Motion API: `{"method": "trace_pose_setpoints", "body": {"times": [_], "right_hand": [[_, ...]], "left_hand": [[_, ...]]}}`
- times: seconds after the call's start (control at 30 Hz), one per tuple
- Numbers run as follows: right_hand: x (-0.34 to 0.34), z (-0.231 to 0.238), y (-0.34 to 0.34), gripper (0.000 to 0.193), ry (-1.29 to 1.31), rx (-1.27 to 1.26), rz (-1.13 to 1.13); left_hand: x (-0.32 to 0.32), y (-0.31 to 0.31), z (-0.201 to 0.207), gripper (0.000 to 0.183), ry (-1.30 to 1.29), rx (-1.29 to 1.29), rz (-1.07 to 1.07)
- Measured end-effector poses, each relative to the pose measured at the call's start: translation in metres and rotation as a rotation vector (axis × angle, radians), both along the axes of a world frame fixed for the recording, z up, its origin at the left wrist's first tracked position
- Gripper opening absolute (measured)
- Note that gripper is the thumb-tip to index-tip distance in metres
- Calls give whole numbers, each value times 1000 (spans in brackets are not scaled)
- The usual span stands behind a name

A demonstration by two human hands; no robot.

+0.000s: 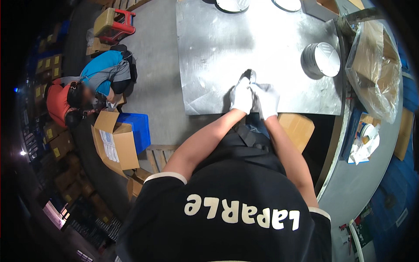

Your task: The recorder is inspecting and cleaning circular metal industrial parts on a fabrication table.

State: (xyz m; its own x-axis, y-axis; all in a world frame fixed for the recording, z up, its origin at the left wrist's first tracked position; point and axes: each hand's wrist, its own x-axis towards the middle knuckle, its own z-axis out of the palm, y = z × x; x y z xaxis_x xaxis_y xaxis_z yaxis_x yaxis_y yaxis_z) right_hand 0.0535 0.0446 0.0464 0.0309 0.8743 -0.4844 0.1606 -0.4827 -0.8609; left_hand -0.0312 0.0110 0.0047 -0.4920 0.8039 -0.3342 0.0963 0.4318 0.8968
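We look down on two hands in white gloves, drawn close together over the near part of a metal table (pixel 205 65); the left hand (pixel 241 97) closes around a small dark-and-grey item (pixel 250 73), whose tip pokes out beyond the fingers (its kind is too small for us to tell); the right hand (pixel 268 97) sits just beside it with its fingers bent in toward the item, though we cannot tell whether they grip it. To the right on the same tabletop we find a stack of round silvery discs (pixel 323 60), well apart from the gloves; at the far edge we see two more round pieces, a left one (pixel 232 3) and a right one (pixel 288 3), both cut off by the frame. A cardboard box (pixel 299 129) shows below the near edge, by the right forearm; past the table's right side we make out clear plastic (pixel 386 94) around brown cardboard. Over on the left, two people bend close together, one in a blue top (pixel 102 66), one in orange-red (pixel 56 105); near them stand an open carton (pixel 125 150), a blue crate (pixel 139 129) and a red stool (pixel 125 22).
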Motion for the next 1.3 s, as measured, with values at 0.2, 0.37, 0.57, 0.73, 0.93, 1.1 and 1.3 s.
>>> {"method": "trace_pose_setpoints", "body": {"times": [0.2, 0.37, 0.57, 0.73, 0.93, 1.1, 1.3], "right_hand": [[-2, -20, -3, 24, -114, 75, 40], [-9, -6, 6, 25, 156, 4, -71], [-2, 7, -9, 25, -121, 58, 45], [-2, -1, 17, 19, 334, -215, 83], [7, -4, 6, 17, 71, -46, 113], [11, 18, 35, 13, 320, -286, 213], [58, 18, 14, 31, 544, -337, 6]], "left_hand": [[-2, 3, 2, 18, 443, 100, -109], [-4, 6, 5, 27, 373, -139, -178], [0, -2, 3, 25, 236, 26, -71], [-4, -5, 1, 19, 581, 87, -286], [3, -7, 0, 21, 24, -66, -143], [-20, -9, -39, 45, 933, 241, -439], [-29, -7, 2, 60, 1293, 383, -498]]}}
